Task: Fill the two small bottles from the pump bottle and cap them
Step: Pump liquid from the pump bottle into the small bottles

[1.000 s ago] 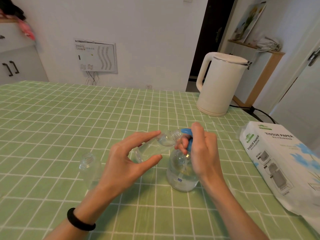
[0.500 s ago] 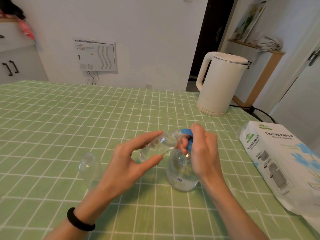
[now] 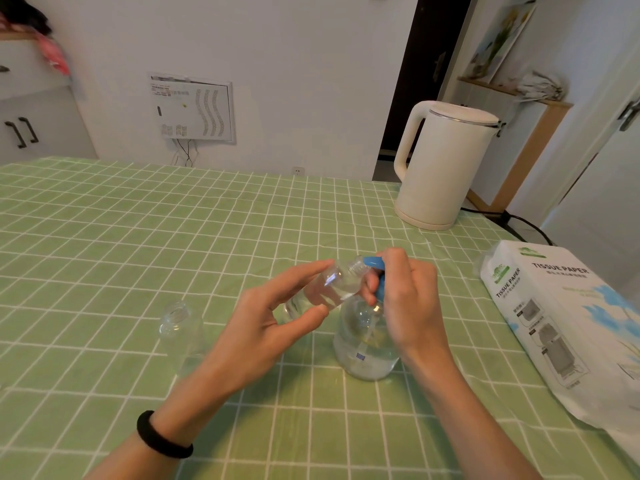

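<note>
Nearest the viewer, 2 bare forearms reach in from the lower edge; a black band (image 3: 162, 436) circles the left wrist.

Left hand (image 3: 256, 327): partly open, with thumb and index finger closed in a pinch on a small clear bottle (image 3: 322, 289). The thumb presses its lower side and the index finger lies along its upper side. The bottle is raised off the table and tilted, its uncapped mouth turned toward the right hand. It appears to hold some clear liquid.

Right hand (image 3: 408, 299): fingers curled round the blue pump head (image 3: 375, 268) of the pump bottle (image 3: 363, 344). This bottle stands upright on the table, clear-walled and partly filled. The spout tip sits at the small bottle's mouth; whether the 2 touch cannot be told. The 2 hands are close together but apart, joined only through the bottles.

Left of the left hand, a second small bottle (image 3: 181, 330) stands upright and uncapped on the green checked tablecloth (image 3: 138, 237), untouched.

At the right edge lies a white pack of tissue paper (image 3: 561, 323). Farther back on the right stands a cream kettle (image 3: 443, 164), lid down, handle to the left.

Beyond the table: a white wall with a panel (image 3: 194, 110), and a cabinet (image 3: 34, 109) at far left.
</note>
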A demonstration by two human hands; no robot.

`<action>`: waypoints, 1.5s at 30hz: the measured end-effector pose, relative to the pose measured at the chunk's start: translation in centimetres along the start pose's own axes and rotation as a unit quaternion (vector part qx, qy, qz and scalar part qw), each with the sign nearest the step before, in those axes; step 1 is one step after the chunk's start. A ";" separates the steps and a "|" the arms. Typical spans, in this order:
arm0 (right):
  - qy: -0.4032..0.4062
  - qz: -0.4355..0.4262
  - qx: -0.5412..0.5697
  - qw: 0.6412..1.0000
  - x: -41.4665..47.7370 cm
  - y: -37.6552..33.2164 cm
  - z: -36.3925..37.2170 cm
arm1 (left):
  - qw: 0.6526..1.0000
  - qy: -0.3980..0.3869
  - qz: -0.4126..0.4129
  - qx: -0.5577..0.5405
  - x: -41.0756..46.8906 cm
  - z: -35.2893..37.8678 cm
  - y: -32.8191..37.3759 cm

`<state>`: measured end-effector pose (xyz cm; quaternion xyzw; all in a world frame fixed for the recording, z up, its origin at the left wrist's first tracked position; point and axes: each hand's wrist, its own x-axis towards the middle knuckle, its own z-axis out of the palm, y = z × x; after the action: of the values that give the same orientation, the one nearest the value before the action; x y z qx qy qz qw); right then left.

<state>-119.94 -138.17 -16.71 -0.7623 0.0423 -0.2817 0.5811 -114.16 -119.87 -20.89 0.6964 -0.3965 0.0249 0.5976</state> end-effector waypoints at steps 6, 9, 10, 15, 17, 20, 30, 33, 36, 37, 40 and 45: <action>0.009 0.002 -0.016 1.000 -0.1 0.1 0.0 | 1.000 -0.009 -0.008 -0.004 -0.1 0.1 -0.2; 0.010 0.018 -0.012 1.000 -0.1 0.1 0.1 | 1.000 -0.006 -0.009 -0.005 -0.1 0.1 -0.3; 0.011 0.020 -0.008 1.000 -0.1 0.1 0.1 | 1.000 -0.005 -0.008 -0.004 -0.1 0.0 -0.3; 0.005 0.015 -0.004 1.000 -0.1 -0.2 0.2 | 1.000 -0.007 -0.005 -0.001 0.0 0.0 -0.1; 0.004 0.005 -0.013 1.000 -0.1 -0.2 0.1 | 1.000 -0.010 -0.006 -0.002 0.0 0.0 0.0; 0.007 0.007 -0.021 1.000 -0.1 -0.2 0.1 | 1.000 -0.011 -0.007 -0.003 0.0 0.0 0.1; 0.025 0.020 -0.014 0.999 -0.1 0.0 0.3 | 1.000 0.018 -0.006 0.019 0.0 -0.1 0.3; 0.018 0.013 -0.010 1.000 -0.1 0.0 0.3 | 0.998 0.032 -0.001 0.046 0.1 -0.2 0.3; 0.008 0.011 -0.008 1.000 0.0 0.1 0.2 | 0.998 0.049 0.002 0.038 0.2 -0.3 0.6; 0.008 0.012 -0.006 1.000 0.1 0.2 0.2 | 0.998 0.054 0.003 0.034 0.2 -0.3 0.6; 0.013 0.020 -0.001 1.000 0.1 0.4 0.2 | 0.997 0.067 0.005 0.038 0.2 -0.3 0.7; 0.017 0.040 0.012 0.999 0.0 0.4 0.3 | 0.996 0.073 0.010 0.042 0.3 -0.4 1.1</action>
<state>-119.73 -138.01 -17.15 -0.7478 0.0796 -0.2719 0.6005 -114.39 -119.63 -19.73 0.7133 -0.3569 0.0982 0.5951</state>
